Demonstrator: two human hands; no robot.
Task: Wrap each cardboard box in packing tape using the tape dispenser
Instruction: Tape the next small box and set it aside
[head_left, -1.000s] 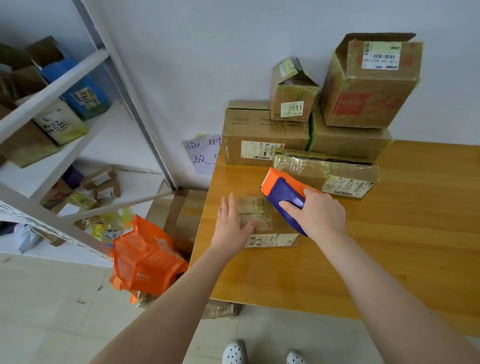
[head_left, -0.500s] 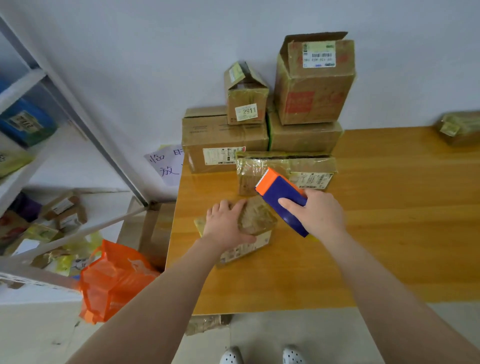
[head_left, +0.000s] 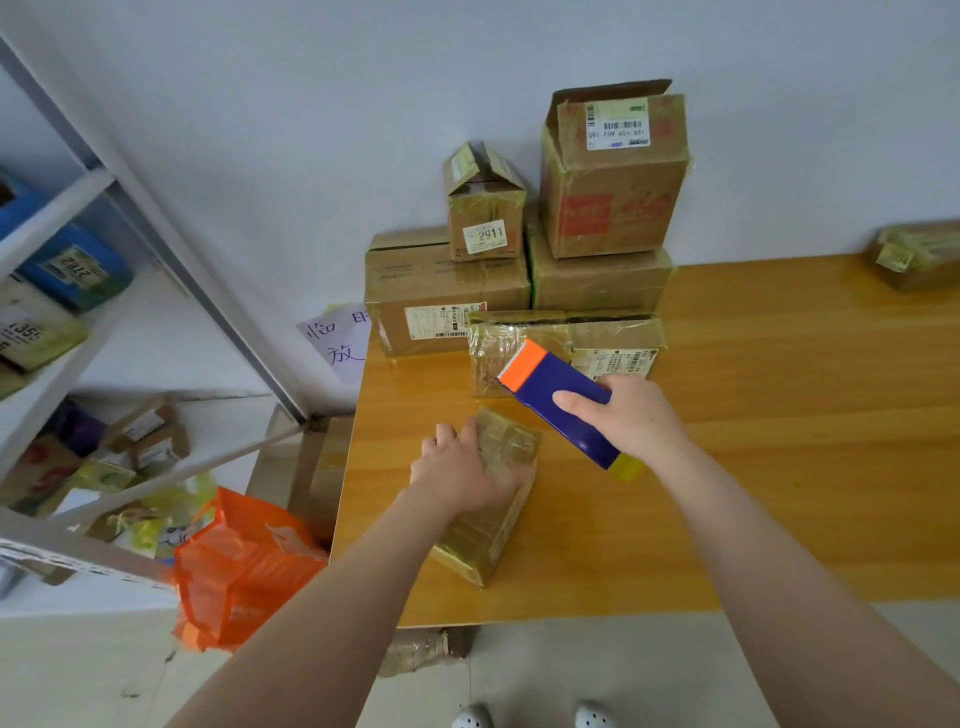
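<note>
On the table (head_left: 779, 493), the left hand (head_left: 462, 475) grips a box (head_left: 493, 535), likely reorienting it, while the right hand (head_left: 641, 423) at two o'clock clasps the tape dispenser (head_left: 556, 397), awaiting a bare face.

wooden table (head_left: 779, 467) bears a small taped box (head_left: 483, 540), flat parcel (head_left: 613, 332), larger cartons (head_left: 447, 291).

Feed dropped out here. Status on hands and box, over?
Left hand grips small taped box on table. Right hand holds tape dispenser, raised beside box. Nothing in the way.
</note>
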